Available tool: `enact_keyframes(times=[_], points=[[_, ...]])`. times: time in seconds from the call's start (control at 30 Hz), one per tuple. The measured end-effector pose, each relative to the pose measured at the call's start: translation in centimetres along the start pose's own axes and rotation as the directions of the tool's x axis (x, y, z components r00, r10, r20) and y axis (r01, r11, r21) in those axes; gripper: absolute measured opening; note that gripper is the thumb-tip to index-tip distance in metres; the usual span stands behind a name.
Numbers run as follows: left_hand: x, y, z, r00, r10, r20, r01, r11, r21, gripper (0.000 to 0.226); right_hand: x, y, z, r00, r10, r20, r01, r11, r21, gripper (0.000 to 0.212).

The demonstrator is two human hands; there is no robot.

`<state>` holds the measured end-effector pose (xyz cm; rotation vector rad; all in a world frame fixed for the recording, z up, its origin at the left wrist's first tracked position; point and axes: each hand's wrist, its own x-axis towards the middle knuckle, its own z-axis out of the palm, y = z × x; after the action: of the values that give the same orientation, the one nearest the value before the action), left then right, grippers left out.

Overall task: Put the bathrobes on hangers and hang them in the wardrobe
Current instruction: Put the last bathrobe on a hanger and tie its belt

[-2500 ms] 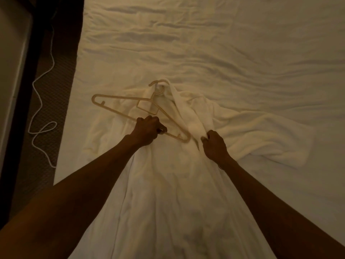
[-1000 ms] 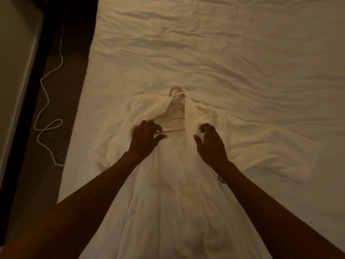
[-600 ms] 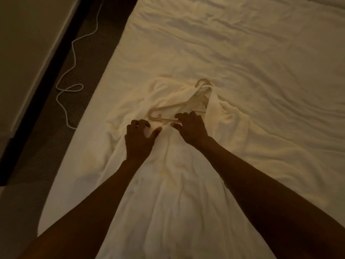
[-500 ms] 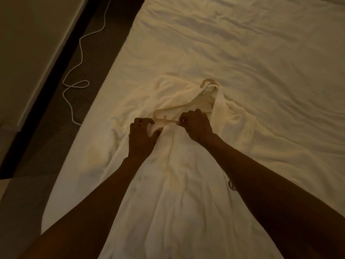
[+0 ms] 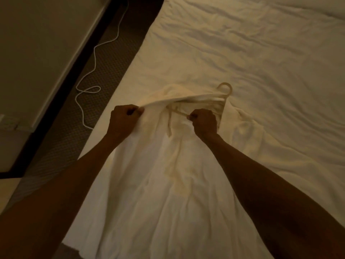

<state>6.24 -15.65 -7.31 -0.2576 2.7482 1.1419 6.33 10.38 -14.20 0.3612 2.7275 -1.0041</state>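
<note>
Dim warm light, wrinkled white bed sheet (image 5: 252, 45), dark patterned carpet (image 5: 112, 55), looping cord (image 5: 94, 57), pale wall (image 5: 37, 43)

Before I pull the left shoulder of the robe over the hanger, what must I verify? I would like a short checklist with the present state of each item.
1. Grip of the left hand on the bathrobe edge: ok, the fabric is pinched and pulled taut.
2. Grip of the right hand on the hanger: ok, the fingers curl round its bar.
3. The hook is free of fabric: ok, it sticks out past the collar.
4. Left end of the hanger is inside the shoulder: not ok, it shows bare under the lifted edge.
5. Right shoulder is seated on the hanger: cannot tell, the fabric hides it.
</note>
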Motion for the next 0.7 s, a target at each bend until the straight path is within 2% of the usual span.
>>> enact_keyframes(times=[0.1, 0.2, 0.27, 0.33, 0.4, 0.47, 0.53, 0.63, 0.67, 0.7], points=[[-1.4, 1.3, 1.4, 1.0, 0.008, 0.024, -0.007, 0.999, -0.052, 0.025, 0.2, 0.1, 0.5, 1.0, 0.017, 0.025, -0.021, 0.988, 0.15, 0.02], [-2.8, 2.3, 4.1, 0.993, 0.038, 0.114, -0.033, 0.998, -0.051, 0.028, -1.9, 2.4, -1.0, 0.998, -0.019, -0.063, 0.031, 0.981, 0.193, 0.025], [-3.5, 3.0, 6.2, 0.981, 0.077, 0.18, -0.073, 0.997, -0.026, 0.027, -3.1, 4.7, -2.1, 0.992, -0.119, -0.048, 0.122, 0.99, 0.063, 0.028], [-4.2, 4.0, 8.3, 0.965, 0.108, 0.238, -0.109, 0.994, -0.012, 0.012, -4.1, 6.7, -2.8, 0.97, -0.211, 0.125, 0.228, 0.962, -0.147, 0.035], [-4.7, 4.6, 10.2, 0.924, 0.132, 0.358, -0.151, 0.988, 0.025, 0.017, -3.7, 8.2, -2.8, 0.956, -0.267, 0.123, 0.284, 0.947, -0.147, 0.032], [-5.0, 4.7, 11.8, 0.87, 0.111, 0.48, -0.173, 0.981, 0.087, 0.022, -3.2, 8.4, -3.4, 0.985, -0.168, 0.043, 0.168, 0.986, 0.004, 0.03], [-5.2, 4.2, 13.0, 0.85, 0.05, 0.525, -0.169, 0.969, 0.181, 0.026, -3.0, 8.5, -4.6, 0.998, -0.069, 0.012, 0.068, 0.996, 0.062, 0.033], [-6.2, 4.4, 14.9, 0.866, -0.016, 0.5, -0.151, 0.945, 0.291, 0.03, -2.8, 9.3, -5.9, 0.964, -0.061, 0.258, 0.084, 0.994, -0.077, 0.043], [-6.7, 4.6, 15.7, 0.857, -0.017, 0.515, -0.16, 0.941, 0.298, 0.031, -2.8, 9.5, -6.2, 0.942, -0.057, 0.332, 0.102, 0.988, -0.119, 0.044], [-7.1, 5.2, 16.4, 0.819, -0.021, 0.573, -0.185, 0.936, 0.299, 0.032, -2.6, 9.8, -6.3, 0.928, -0.051, 0.37, 0.105, 0.986, -0.128, 0.044]])
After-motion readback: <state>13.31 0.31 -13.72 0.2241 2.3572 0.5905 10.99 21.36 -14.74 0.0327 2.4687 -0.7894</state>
